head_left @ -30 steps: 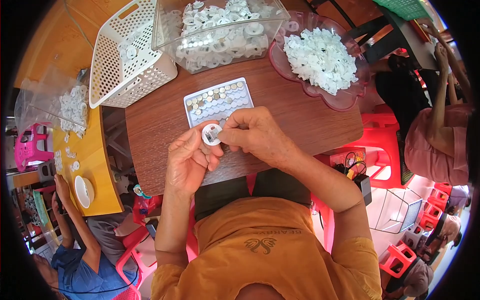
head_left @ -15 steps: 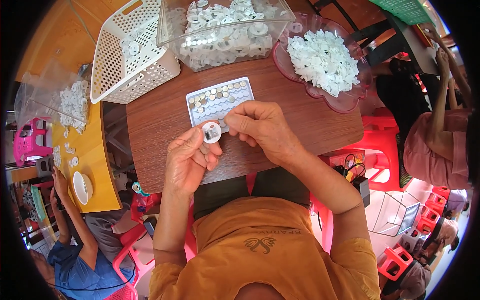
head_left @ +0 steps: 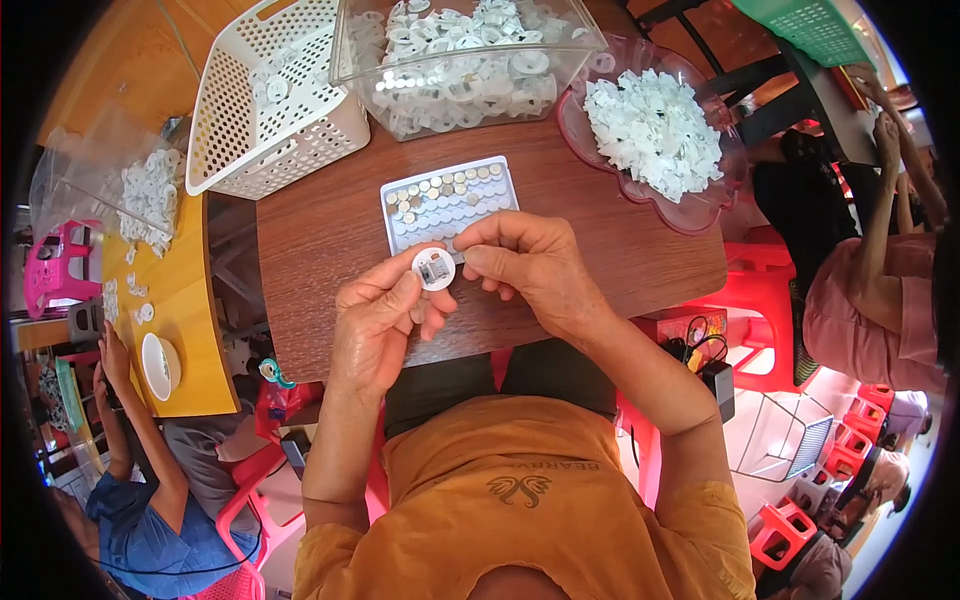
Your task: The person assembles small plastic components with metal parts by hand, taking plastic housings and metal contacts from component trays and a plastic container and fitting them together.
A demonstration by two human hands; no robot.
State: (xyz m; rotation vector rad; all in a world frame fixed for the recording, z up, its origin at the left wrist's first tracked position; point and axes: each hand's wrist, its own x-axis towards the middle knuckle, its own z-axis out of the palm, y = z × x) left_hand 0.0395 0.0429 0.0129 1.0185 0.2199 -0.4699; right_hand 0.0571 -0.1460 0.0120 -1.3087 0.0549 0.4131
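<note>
Between the thumb and fingers of my left hand is a small round white plastic case, its open face up, with small grey and dark parts inside. My right hand is pinched at the case's right edge. A small greyish piece shows at its fingertips, too small to name. Just beyond my hands lies a shallow white tray with scalloped rows of slots. Several silver button cells sit in its far and left slots; my hands cover its near right part.
Across the back stand a white perforated basket, a clear bin of white plastic parts, and a pink scalloped bowl of white pieces. A yellow table with a white bowl is at left. People sit on both sides.
My right fingertips have come in against the case's right edge. The case has moved slightly right and turned in my left hand. The whole view has shifted a little.
</note>
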